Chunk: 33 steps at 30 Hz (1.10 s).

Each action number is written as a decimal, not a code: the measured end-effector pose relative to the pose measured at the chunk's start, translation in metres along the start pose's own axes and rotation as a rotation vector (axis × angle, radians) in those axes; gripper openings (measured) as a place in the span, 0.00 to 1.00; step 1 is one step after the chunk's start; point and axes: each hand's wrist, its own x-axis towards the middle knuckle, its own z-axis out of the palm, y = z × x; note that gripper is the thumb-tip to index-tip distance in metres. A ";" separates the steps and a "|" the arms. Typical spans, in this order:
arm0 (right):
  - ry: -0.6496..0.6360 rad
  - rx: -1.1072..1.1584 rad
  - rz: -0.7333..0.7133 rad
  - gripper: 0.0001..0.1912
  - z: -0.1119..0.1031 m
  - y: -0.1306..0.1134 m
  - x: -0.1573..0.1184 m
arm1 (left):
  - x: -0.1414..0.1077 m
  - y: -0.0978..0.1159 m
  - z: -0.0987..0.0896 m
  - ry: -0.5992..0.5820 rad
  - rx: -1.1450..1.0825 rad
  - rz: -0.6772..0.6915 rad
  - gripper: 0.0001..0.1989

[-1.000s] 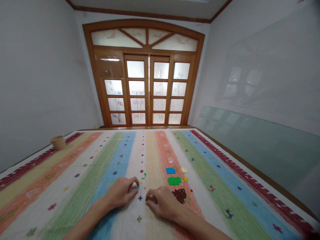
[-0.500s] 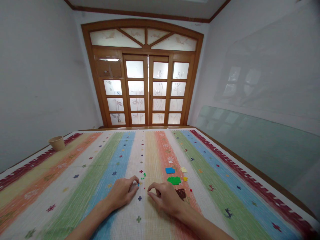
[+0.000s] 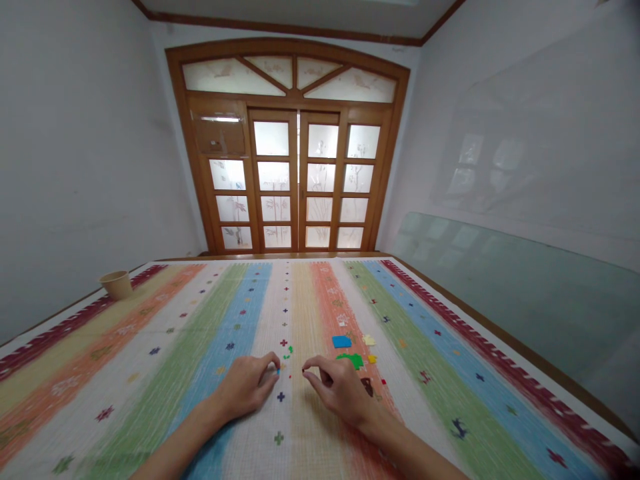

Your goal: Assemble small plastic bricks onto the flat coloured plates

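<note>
My left hand [image 3: 246, 388] rests on the striped cloth, thumb and forefinger closed on a tiny blue piece [image 3: 279, 372]. Opposite it, my right hand [image 3: 341, 389] pinches a tiny dark brown piece [image 3: 303, 370]; the two hands are a short gap apart. Small green pieces [image 3: 287, 353] and a red speck [image 3: 290, 377] lie between and just beyond the fingertips. Past my right hand are a flat blue cluster [image 3: 342, 342], a green cluster [image 3: 354, 361] and a brown cluster [image 3: 368, 386], the last two partly hidden by the hand.
A pale yellow cluster [image 3: 369, 340], a yellow one [image 3: 372, 359] and a small red piece [image 3: 383, 382] lie on the right. A tan cup [image 3: 117, 285] stands at the table's far left edge. The striped tablecloth [image 3: 190, 347] covers the table, with wooden doors [image 3: 297, 180] beyond.
My right hand has shifted a little forward and to the right, its pinched fingertips farther from my left hand, and covers more of the brown cluster. My left hand has barely moved.
</note>
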 end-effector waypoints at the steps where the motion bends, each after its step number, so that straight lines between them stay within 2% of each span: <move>1: 0.005 -0.002 -0.007 0.09 0.000 0.000 0.000 | 0.000 0.000 0.000 0.002 -0.001 0.004 0.12; 7: 0.010 0.002 -0.012 0.11 -0.001 0.000 -0.002 | -0.002 0.000 0.000 -0.002 -0.010 0.054 0.10; 13: -0.023 0.115 0.111 0.11 -0.004 -0.005 0.001 | -0.002 0.002 -0.002 -0.005 -0.012 0.054 0.10; 25: -0.001 0.699 0.405 0.17 -0.005 -0.007 0.013 | -0.002 0.002 0.000 -0.003 -0.008 0.050 0.10; 33: -0.044 1.253 0.679 0.25 -0.008 -0.002 0.014 | -0.002 0.003 -0.002 0.000 -0.003 0.044 0.11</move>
